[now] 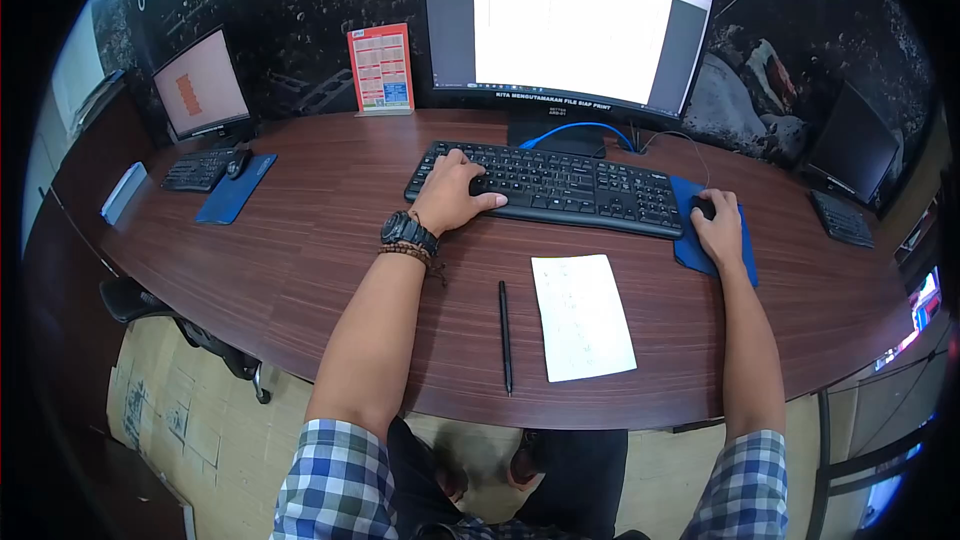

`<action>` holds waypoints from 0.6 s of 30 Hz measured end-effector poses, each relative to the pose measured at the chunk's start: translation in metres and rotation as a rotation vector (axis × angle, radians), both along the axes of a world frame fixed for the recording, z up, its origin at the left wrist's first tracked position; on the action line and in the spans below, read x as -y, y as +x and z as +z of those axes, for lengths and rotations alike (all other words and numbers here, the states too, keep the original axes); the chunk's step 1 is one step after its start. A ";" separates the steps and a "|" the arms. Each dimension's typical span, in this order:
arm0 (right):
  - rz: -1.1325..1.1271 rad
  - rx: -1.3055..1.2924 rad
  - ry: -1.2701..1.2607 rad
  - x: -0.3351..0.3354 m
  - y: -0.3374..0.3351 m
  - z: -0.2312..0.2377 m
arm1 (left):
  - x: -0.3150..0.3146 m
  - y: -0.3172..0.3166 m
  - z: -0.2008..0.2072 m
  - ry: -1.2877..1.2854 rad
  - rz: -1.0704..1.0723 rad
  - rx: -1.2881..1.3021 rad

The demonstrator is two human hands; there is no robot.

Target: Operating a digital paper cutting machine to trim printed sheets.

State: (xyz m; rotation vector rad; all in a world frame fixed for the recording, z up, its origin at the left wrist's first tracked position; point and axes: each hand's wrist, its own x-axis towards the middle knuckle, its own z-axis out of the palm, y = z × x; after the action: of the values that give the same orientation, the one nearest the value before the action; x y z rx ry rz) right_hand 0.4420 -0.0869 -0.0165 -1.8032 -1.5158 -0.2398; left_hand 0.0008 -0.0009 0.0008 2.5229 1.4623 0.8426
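My left hand (455, 190) rests on the left end of a black keyboard (570, 185), fingers over the keys and thumb stretched out to the right. At the keyboard's right end, my right hand (720, 234) is curved over a black mouse (704, 207), which it partly hides. Under the mouse lies a blue mouse pad (690, 254). Behind the keyboard stands a wide curved monitor (570, 32) with a mostly white page on its lit screen. Nearer to me, a white sheet of paper (583, 320) with faint handwriting lies beside a slim black pen (505, 340).
On the brown desk (330, 200), a red and white desk calendar (382, 70) stands left of the monitor. Farther left are a second monitor (203, 85), a keyboard (195, 170) and a blue pad (236, 192). A dark monitor (852, 148) stands at the right.
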 end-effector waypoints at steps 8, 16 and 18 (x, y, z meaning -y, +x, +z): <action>-0.010 -0.019 -0.010 0.001 -0.006 0.004 | -0.002 -0.001 -0.002 0.012 0.000 0.006; -0.007 -0.010 -0.008 0.000 -0.003 0.002 | -0.001 0.000 0.000 0.005 0.007 0.008; -0.012 -0.024 -0.017 0.001 -0.005 0.003 | 0.000 0.001 0.001 0.001 0.012 0.003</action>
State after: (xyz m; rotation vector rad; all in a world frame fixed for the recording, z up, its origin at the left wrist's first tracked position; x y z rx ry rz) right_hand 0.4371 -0.0881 -0.0134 -1.8228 -1.4943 -0.2111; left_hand 0.0016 -0.0012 0.0017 2.5151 1.4779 0.8479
